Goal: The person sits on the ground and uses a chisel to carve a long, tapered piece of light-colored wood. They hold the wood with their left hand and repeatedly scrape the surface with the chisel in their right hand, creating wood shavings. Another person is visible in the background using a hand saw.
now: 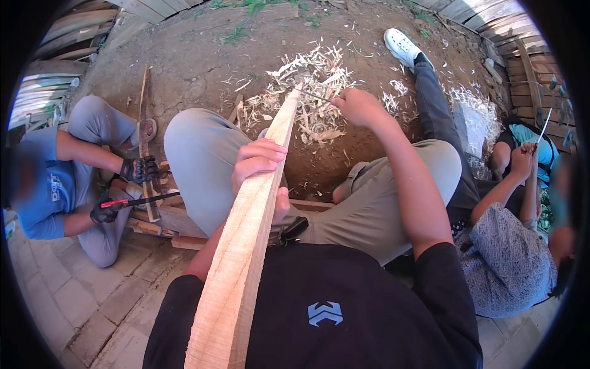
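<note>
A long, squared length of pale wood (236, 264) slants from beside my chest out past my knees, narrowing to a tapered far end. My left hand (261, 166) is closed around its middle, fingers over the top and thumb on the right side. In my right hand (361, 107) is a knife (316, 95), most of its handle hidden in my fist. The thin dark blade reaches left to the wood's tapered end and appears to touch it. Beneath that end, a heap of pale wood shavings (319, 117) lies on the dirt.
On the left, a person in black gloves (140, 169) holds a red-handled tool (115, 203) against a rough wooden strip (145, 117). At the right, another person holds a thin pale stick (544, 126). A leg with a white shoe (401, 47) stretches across the dirt. Planks (187, 242) lie by my left leg.
</note>
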The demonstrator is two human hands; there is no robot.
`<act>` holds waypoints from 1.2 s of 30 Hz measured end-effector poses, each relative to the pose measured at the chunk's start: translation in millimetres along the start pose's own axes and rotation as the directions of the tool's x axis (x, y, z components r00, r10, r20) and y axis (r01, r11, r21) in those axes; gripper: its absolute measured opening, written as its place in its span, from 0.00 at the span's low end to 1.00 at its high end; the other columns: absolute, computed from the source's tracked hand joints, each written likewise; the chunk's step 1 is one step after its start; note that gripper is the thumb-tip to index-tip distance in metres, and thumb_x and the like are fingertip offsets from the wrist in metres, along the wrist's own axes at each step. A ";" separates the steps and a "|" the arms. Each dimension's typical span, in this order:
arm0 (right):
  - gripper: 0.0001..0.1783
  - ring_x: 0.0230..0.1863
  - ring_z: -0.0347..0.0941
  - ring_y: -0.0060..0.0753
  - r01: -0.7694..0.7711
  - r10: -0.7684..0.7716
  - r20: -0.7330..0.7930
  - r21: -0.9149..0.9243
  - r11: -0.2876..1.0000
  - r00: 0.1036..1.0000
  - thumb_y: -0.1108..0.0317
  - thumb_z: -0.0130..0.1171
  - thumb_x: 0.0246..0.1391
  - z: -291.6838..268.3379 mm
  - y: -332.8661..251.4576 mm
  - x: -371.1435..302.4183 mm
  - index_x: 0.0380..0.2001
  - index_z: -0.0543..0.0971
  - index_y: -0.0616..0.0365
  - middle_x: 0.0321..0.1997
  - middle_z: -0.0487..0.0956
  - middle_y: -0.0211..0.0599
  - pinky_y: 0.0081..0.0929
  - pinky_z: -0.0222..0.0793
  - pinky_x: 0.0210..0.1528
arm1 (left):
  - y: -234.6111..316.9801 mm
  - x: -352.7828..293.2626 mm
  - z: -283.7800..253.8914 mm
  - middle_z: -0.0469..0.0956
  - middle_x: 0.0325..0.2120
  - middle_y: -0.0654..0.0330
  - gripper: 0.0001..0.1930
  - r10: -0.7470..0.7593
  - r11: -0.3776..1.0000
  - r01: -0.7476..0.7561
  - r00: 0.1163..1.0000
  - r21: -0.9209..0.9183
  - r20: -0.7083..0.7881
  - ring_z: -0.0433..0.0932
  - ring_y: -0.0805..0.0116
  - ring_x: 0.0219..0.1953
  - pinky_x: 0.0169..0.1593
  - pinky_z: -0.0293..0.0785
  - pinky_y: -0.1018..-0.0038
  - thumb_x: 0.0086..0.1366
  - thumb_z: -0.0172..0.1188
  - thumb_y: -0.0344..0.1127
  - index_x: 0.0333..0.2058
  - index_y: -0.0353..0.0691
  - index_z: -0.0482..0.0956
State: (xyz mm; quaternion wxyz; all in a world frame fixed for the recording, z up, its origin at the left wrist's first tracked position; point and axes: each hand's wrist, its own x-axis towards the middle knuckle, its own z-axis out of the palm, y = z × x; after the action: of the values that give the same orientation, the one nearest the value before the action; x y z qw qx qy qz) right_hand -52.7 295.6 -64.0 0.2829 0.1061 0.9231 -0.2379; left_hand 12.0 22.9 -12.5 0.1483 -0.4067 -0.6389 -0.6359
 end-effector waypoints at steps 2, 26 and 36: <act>0.25 0.52 0.79 0.55 0.000 0.000 0.028 -0.031 1.000 1.000 0.51 0.51 0.67 -1.6 -0.5 -3.9 0.45 0.81 0.65 0.48 0.82 0.56 0.47 0.72 0.55 | -1.9 -2.8 0.4 0.69 0.41 0.47 0.24 -0.011 1.000 0.011 1.000 -0.007 -0.012 0.74 0.52 0.45 0.53 0.68 0.52 0.50 0.60 0.30 0.47 0.36 0.64; 0.10 0.42 0.82 0.63 0.095 -0.101 -0.059 -0.100 0.991 0.993 0.74 0.49 0.59 24.5 -68.9 -89.5 0.43 0.73 0.67 0.36 0.82 0.62 0.52 0.79 0.44 | -14.1 -7.5 15.7 0.75 0.37 0.48 0.17 0.029 0.999 -0.031 0.994 -0.017 -0.105 0.74 0.58 0.39 0.47 0.71 0.61 0.61 0.61 0.27 0.44 0.39 0.62; 0.06 0.40 0.84 0.55 0.130 -0.158 -0.129 -0.200 0.971 0.979 0.74 0.53 0.58 43.5 -74.6 -94.7 0.38 0.74 0.65 0.36 0.83 0.56 0.44 0.82 0.38 | -14.6 -6.4 14.1 0.73 0.37 0.51 0.16 0.006 0.999 -0.010 0.997 -0.053 -0.075 0.74 0.60 0.39 0.47 0.71 0.63 0.64 0.62 0.31 0.44 0.40 0.63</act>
State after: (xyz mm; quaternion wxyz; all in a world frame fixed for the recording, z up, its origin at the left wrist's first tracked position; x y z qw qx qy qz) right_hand 20.5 203.6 -13.1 0.2064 0.0281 0.9649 -0.1599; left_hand 10.3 36.0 -29.2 0.1639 -0.3890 -0.6140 -0.6670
